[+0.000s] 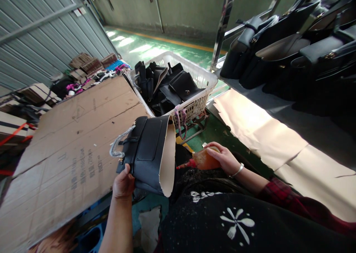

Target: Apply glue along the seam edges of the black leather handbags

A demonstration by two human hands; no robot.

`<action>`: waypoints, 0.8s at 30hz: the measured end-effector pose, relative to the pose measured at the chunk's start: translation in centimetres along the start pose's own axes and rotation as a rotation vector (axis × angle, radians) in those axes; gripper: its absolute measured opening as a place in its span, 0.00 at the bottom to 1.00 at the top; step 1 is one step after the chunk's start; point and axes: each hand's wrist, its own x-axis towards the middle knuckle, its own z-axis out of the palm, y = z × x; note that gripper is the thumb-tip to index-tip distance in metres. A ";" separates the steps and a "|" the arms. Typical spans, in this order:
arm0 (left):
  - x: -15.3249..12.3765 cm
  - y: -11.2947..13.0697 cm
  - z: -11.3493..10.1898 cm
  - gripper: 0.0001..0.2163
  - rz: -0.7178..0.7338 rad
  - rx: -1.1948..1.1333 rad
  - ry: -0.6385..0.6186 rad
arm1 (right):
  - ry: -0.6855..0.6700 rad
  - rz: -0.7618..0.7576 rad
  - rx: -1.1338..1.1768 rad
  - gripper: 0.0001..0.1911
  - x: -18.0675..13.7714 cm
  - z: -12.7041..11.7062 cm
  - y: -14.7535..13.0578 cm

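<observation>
A black handbag (148, 141) lies tilted in front of me, its beige-lined open end facing right. My left hand (124, 182) is closed on the bag's lower left edge, thumb on top and the other fingers hidden beneath. The bag's handle (118, 141), wrapped in clear plastic, sticks out to the left. In my right hand (222, 156) is a squeeze bottle (207, 159) of amber liquid, its red nozzle pointing left at the bag's open end. A gap shows between nozzle and bag.
Cardboard (91, 134) covers the table at left. A white plastic basket (204, 97) of black bag pieces stands ahead. On the right, a rack holds several black bags (250, 52) above beige sheets (258, 130). Boxes and clutter (80, 71) line the table's far side.
</observation>
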 end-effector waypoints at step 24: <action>0.7 -0.3 -1.0 0.20 0.004 0.098 -0.066 | -0.061 0.102 0.046 0.27 -1.4 0.9 0.2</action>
